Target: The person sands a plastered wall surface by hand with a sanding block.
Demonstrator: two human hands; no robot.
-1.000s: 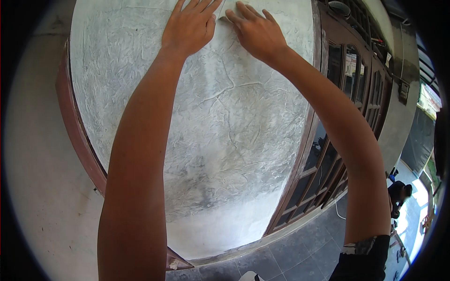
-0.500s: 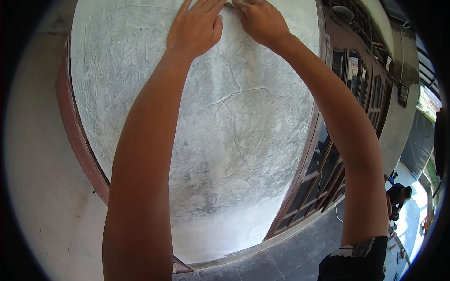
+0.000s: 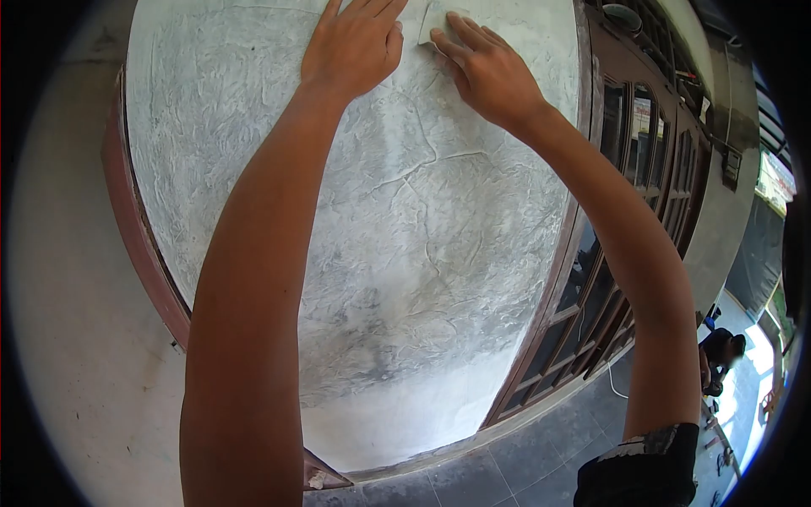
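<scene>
A rough grey-white plastered wall (image 3: 405, 228) with raised crack-like ridges fills the middle of the view. My left hand (image 3: 355, 46) lies flat against its upper part, palm down, fingers spread and partly cut off by the top edge. To its right, my right hand (image 3: 492, 72) holds a thin pale sheet (image 3: 432, 24) against the wall, its fingers lying over the sheet. The sheet's material is too unclear to name for certain.
On the right stand brown wooden doors with glass panes (image 3: 642, 144). A brown frame (image 3: 139, 211) edges the wall at left. Grey floor tiles (image 3: 473, 482) lie below. A person (image 3: 720, 351) is low at the far right.
My right hand has moved right and slightly down, and more of the pale sheet shows. My left hand has stayed nearly in place.
</scene>
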